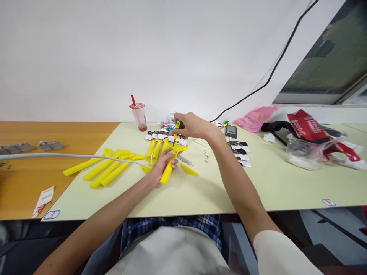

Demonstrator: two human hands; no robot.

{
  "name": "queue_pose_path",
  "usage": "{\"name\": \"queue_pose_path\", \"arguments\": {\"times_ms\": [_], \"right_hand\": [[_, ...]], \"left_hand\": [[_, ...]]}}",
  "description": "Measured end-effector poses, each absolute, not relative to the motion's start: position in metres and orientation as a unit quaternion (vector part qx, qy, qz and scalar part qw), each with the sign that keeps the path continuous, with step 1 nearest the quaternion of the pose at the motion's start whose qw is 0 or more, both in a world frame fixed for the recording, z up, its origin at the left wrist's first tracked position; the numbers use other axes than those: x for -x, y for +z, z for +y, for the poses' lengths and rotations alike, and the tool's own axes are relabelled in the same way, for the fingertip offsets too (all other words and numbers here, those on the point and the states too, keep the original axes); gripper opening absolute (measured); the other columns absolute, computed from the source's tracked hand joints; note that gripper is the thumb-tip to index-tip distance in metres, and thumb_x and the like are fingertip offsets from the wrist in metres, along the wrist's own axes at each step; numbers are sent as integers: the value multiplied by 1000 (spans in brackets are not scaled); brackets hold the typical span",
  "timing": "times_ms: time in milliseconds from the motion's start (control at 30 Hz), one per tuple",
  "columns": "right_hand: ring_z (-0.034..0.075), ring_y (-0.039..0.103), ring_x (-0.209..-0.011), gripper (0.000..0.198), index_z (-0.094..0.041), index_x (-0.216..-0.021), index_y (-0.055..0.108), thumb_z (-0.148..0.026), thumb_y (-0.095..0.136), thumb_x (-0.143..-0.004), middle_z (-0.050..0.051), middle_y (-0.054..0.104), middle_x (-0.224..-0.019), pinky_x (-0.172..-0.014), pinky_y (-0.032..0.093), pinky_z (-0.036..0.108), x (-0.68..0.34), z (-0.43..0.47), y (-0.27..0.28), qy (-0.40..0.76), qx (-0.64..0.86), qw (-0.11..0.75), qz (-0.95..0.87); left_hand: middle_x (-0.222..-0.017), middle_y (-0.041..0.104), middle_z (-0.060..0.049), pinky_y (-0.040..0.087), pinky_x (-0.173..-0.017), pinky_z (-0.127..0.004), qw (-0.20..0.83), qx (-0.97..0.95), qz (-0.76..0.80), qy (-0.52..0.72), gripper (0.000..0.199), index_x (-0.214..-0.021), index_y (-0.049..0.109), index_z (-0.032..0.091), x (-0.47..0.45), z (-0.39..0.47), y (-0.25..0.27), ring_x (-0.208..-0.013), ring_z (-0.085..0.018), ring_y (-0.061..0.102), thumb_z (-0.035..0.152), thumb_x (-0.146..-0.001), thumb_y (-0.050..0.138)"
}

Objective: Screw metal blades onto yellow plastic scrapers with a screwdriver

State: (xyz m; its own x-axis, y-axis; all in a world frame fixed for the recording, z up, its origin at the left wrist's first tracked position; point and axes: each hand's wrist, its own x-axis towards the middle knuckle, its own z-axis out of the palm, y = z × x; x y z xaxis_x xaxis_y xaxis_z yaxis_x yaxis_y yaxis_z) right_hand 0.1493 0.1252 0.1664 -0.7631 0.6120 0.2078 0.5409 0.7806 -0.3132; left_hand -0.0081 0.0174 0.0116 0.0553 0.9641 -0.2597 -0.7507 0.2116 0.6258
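My left hand (162, 167) is closed around the handle of a yellow plastic scraper (166, 176), its wide head pointing away from me. Above that head, my right hand (194, 125) grips a screwdriver (179, 124) with a green and yellow handle; its shaft points down to the scraper head, though I cannot tell whether the tip sits in a screw. A loose yellow head piece (189, 170) lies to the right of the scraper. Just behind it is a flat grey metal blade (184, 159). Tiny screws (205, 156) are scattered farther right.
Several yellow scraper handles (107, 173) lie at left. Carded scrapers (155, 147) are behind my left hand, near a drink cup (140, 119). A grey cable (71, 155) crosses the left side. More black-and-white cards (241, 152), a phone (231, 131) and plastic bags (304, 152) lie right.
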Motion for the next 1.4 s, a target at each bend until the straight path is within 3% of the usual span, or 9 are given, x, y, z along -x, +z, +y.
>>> {"name": "queue_pose_path", "arguments": {"times_ms": [133,267,400,533,767,1133,1267,1400], "right_hand": [[22,55,-77,35,-25,-104,50,-53,71,-101,7,66,-95,-65,36,35,-152,127,165,85,313,126,-938],[25,59,-91,23,-23,-111,54,-30,70,-96,11,65,-118,-74,44,37,-154,132,163,96,256,140,-952],[25,62,-100,30,-22,-115,61,-14,68,-87,12,64,-131,-80,49,36,-151,131,163,132,186,172,-958],[23,64,-104,29,-23,-112,64,-9,66,-87,8,71,-123,-87,49,34,-147,127,164,176,148,206,-951],[18,60,-81,8,-23,-101,64,-22,70,-97,2,73,-99,-71,41,31,-145,128,163,193,181,220,-939],[18,53,-76,31,-23,-91,61,-50,73,-99,4,68,-93,-65,34,33,-146,131,161,123,254,185,-941],[20,55,-78,22,-24,-101,59,-34,76,-92,5,69,-99,-66,37,33,-150,127,164,135,246,141,-949],[24,60,-94,28,-23,-105,61,-14,73,-81,8,70,-115,-76,44,35,-151,127,165,136,201,147,-959]], "left_hand": [[-116,73,-6,44,-50,-15,709,-157,323,607,64,-116,50,27,8,18,10,-56,-4,53,5,-71,90],[-116,73,-6,43,-50,-15,709,-154,324,607,65,-116,50,28,8,18,10,-56,-3,52,4,-70,89],[-118,74,-7,44,-50,-15,705,-160,327,609,67,-117,49,27,8,18,12,-55,-3,52,3,-69,89],[-121,74,-7,44,-51,-15,703,-169,323,611,65,-118,50,27,9,17,13,-56,-3,52,5,-71,89],[-126,75,-10,44,-51,-16,710,-171,321,603,63,-118,52,27,7,16,14,-56,-3,52,7,-72,90],[-117,74,-7,45,-49,-16,716,-157,320,600,66,-115,50,27,5,15,13,-55,-4,53,4,-69,91],[-111,72,-4,45,-50,-15,714,-149,316,606,67,-114,49,28,7,17,11,-56,-4,52,2,-68,90],[-113,72,-4,44,-50,-14,708,-154,323,609,65,-115,50,27,9,19,9,-56,-3,51,4,-69,89]]}}
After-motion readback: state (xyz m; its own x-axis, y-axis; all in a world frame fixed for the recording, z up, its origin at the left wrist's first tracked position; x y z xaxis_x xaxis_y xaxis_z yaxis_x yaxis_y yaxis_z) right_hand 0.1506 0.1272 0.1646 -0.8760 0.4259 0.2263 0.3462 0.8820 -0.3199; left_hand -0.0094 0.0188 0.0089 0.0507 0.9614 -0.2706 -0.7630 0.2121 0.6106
